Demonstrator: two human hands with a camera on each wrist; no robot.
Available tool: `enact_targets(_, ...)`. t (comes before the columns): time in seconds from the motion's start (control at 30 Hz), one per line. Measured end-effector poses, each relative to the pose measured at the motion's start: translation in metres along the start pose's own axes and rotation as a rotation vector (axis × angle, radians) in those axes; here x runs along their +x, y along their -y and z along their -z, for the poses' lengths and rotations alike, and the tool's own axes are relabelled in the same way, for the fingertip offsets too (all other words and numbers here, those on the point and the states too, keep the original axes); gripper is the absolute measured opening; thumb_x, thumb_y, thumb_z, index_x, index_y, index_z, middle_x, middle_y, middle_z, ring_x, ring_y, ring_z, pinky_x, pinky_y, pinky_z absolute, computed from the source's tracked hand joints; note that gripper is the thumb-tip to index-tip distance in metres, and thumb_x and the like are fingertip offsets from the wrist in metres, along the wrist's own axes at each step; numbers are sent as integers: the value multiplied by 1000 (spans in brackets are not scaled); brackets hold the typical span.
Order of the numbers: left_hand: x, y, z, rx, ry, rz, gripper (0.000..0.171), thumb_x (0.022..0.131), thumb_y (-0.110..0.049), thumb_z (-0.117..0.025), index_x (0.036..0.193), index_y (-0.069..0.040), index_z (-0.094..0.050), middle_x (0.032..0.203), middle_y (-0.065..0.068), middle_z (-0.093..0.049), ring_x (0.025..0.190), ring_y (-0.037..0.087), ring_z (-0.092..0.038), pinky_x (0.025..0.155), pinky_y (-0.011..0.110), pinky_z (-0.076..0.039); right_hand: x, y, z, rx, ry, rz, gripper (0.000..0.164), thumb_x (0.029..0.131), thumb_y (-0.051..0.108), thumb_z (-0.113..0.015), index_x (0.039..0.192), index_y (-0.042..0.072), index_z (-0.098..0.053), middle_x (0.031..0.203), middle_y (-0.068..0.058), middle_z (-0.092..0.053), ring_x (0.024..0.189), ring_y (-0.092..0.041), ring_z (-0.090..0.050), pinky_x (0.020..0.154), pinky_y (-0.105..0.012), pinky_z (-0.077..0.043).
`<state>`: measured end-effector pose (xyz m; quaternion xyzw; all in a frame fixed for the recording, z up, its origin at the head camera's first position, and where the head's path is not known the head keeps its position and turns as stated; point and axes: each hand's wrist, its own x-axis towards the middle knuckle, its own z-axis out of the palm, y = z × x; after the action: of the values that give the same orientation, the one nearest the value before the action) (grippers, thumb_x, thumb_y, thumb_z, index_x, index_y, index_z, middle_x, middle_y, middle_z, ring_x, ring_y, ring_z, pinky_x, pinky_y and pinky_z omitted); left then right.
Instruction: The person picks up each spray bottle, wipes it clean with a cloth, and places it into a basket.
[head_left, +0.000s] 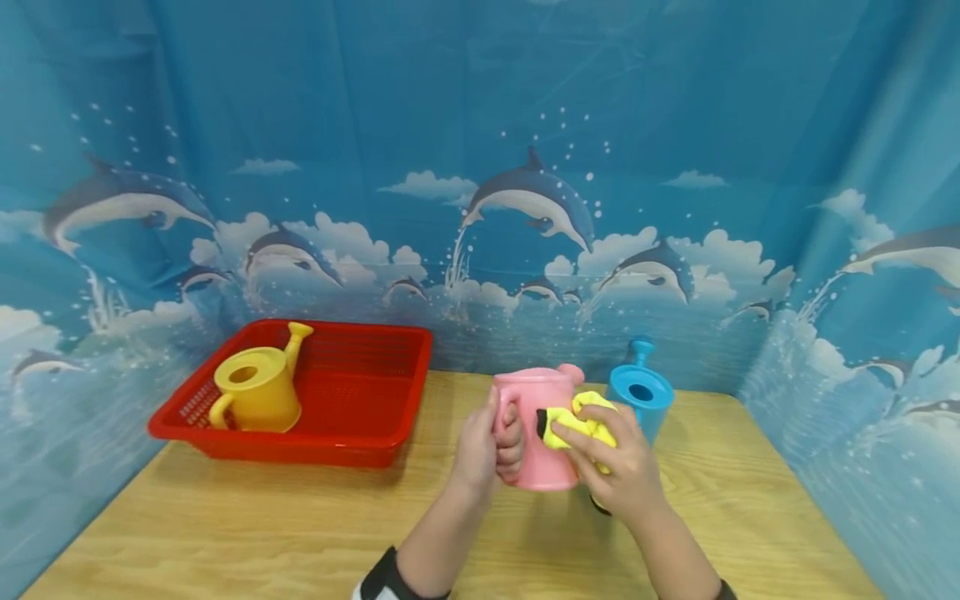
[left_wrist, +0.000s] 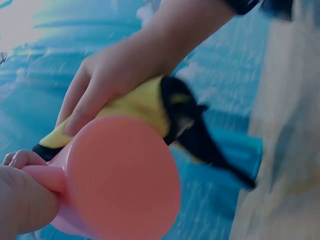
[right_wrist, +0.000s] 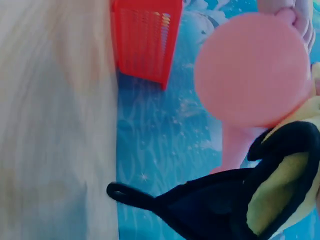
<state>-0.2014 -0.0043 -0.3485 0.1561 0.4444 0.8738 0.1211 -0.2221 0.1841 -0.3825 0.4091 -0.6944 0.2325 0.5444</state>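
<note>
A pink watering can (head_left: 542,442) is held up off the table by my left hand (head_left: 483,446), whose fingers curl round its handle. Its round base (left_wrist: 125,180) faces the left wrist camera. My right hand (head_left: 618,458) grips a bunched yellow cloth (head_left: 567,428) with black edging against the can's side. A dark hanging loop (right_wrist: 131,196) of the cloth dangles in the right wrist view. Behind the right hand a blue watering can (head_left: 642,392) stands on the table, partly hidden.
At the left of the wooden table (head_left: 300,525) sits a red basket (head_left: 352,392) with a yellow watering can (head_left: 258,392) inside. A blue curtain (head_left: 480,100) printed with dolphins hangs behind and along both sides.
</note>
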Motion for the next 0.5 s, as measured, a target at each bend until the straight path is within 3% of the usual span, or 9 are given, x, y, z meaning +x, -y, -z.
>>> enact_targets(0.13, -6, 10, -13, 45, 23, 78, 47, 106, -44, -20, 69, -17, -32, 49, -10, -24, 39, 1, -20, 38, 19, -14, 1, -8, 10, -18, -83, -93, 32, 96, 33, -60, 93, 5, -74, 97, -22, -62, 88, -35, -53, 88, -28, -40)
enact_targets(0.3, -8, 14, -20, 72, 25, 96, 47, 105, -45, -23, 69, -16, -33, 50, -10, -24, 39, 1, -21, 38, 17, -17, 2, -11, 16, -27, -115, -133, 34, 95, 33, -61, 92, 1, -74, 95, -24, -61, 88, -35, -51, 94, -20, -38)
enact_targets(0.5, -7, 7, -15, 44, 6, 109, 47, 106, -44, -21, 68, -17, -32, 49, -10, -23, 39, 1, -19, 38, 17, -15, 4, -6, 10, -11, -99, -72, 31, 96, 33, -60, 91, 6, -75, 95, -22, -62, 84, -35, -51, 84, -31, -41)
